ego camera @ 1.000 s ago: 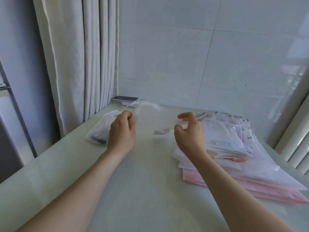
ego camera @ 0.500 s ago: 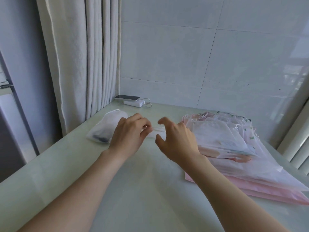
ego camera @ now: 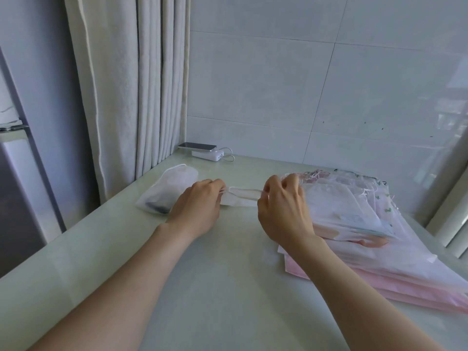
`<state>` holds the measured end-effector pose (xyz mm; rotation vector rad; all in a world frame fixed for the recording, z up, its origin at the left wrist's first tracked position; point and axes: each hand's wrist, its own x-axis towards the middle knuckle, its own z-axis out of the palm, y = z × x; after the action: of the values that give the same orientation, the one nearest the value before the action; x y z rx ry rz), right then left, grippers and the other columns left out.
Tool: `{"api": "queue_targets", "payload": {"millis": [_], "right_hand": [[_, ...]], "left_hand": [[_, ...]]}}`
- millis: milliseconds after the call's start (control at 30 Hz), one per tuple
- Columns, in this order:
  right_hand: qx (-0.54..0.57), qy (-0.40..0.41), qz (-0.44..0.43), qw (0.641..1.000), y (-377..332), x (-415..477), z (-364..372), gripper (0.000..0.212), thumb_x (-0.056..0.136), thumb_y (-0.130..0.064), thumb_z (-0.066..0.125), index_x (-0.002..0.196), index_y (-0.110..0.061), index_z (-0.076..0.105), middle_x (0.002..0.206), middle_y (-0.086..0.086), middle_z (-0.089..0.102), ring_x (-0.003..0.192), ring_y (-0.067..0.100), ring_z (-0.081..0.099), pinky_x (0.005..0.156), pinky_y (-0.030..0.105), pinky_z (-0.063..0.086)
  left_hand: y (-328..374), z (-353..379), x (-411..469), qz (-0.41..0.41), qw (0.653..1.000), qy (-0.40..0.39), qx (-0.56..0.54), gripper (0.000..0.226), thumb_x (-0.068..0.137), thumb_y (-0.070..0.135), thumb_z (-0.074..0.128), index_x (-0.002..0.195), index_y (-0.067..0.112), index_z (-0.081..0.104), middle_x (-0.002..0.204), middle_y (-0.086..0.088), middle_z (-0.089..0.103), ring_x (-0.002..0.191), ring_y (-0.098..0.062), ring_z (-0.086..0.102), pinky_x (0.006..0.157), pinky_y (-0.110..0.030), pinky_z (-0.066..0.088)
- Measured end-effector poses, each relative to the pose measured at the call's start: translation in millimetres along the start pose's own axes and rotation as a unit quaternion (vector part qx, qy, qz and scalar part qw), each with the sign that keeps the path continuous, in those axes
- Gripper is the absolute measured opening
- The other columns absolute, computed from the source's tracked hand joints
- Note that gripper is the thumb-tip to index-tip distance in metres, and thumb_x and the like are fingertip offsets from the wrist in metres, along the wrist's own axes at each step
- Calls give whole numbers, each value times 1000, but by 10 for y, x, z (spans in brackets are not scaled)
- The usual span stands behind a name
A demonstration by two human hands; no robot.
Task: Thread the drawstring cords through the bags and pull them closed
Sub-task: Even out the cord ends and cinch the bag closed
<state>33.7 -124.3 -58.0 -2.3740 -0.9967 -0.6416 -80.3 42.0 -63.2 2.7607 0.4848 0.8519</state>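
The left hand (ego camera: 197,206) and right hand (ego camera: 283,209) each pinch an end of the white cord (ego camera: 248,190) of a sheer bag (ego camera: 238,200), thumb against curled fingers. The bag lies flat on the table (ego camera: 228,287), stretched between the two grips. Just outside the left grip lies a filled bag (ego camera: 164,191) with something dark inside. Outside the right grip spreads a pile (ego camera: 359,224) of pink and white bags. Beyond the left grip, a phone (ego camera: 197,146) rests on a charger (ego camera: 207,155).

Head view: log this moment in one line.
left hand: pinches bag | right hand: pinches bag | bag: between hands | pile: right, on table
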Motion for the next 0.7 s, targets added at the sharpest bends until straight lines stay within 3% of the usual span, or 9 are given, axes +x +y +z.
{"api": "queue_targets", "payload": {"millis": [100,200,300,367,500,567,633,700], "right_hand": [[126,-21,68,990,-21,0,-46,23,102,-34,53,117,-18,46,116,6,38,94,34,52,84,39,42],[250,-63,139,956,-45,22,-109,36,94,-35,63,124,-24,45,122,-1,49,108,21,54,90,36,43],[440,-75,245,861,-72,62,-98,34,90,-20,70,118,-28,51,112,8,64,88,20,72,83,42,60],[481,-74,275,829,-60,89,-76,28,92,-14,69,115,-25,56,106,14,67,74,18,67,70,36,55],[393,-80,231,886,-29,78,-101,12,97,-30,68,107,-23,66,82,2,67,63,14,55,59,27,43],[347,-60,213,911,-28,66,-129,16,96,-39,69,99,-23,68,70,-3,67,60,10,57,57,26,41],[339,-40,213,915,-28,66,-146,17,93,-41,72,93,-24,70,60,-7,62,51,5,53,54,24,39],[396,-50,233,887,-28,74,-170,15,91,-39,75,94,-24,72,60,-6,57,49,7,48,55,24,40]], "left_hand": [[11,11,10,-31,999,-4,-21,19,106,14,38,99,12,56,97,-8,61,89,-37,56,78,-47,47],[44,12,-4,-82,996,9,-29,20,106,13,35,104,9,55,104,-10,56,94,-37,54,80,-47,46],[91,-33,-2,-147,989,11,-7,20,104,14,36,110,10,54,105,-10,58,99,-41,58,79,-45,48],[117,-79,20,-197,980,12,-16,19,104,18,35,110,11,52,101,-9,55,96,-40,56,77,-42,44],[140,-163,53,-248,967,21,-46,26,101,23,35,84,10,50,92,-10,55,87,-38,50,75,-40,38],[130,-183,58,-278,952,9,-131,33,98,26,38,71,9,48,80,-11,55,77,-35,48,69,-39,35],[123,-192,72,-308,917,8,-255,34,94,32,40,67,11,44,70,-7,50,65,-28,42,65,-38,33],[139,-199,94,-318,868,32,-379,29,87,35,41,65,17,37,58,0,40,55,-24,34,61,-35,32]]}}
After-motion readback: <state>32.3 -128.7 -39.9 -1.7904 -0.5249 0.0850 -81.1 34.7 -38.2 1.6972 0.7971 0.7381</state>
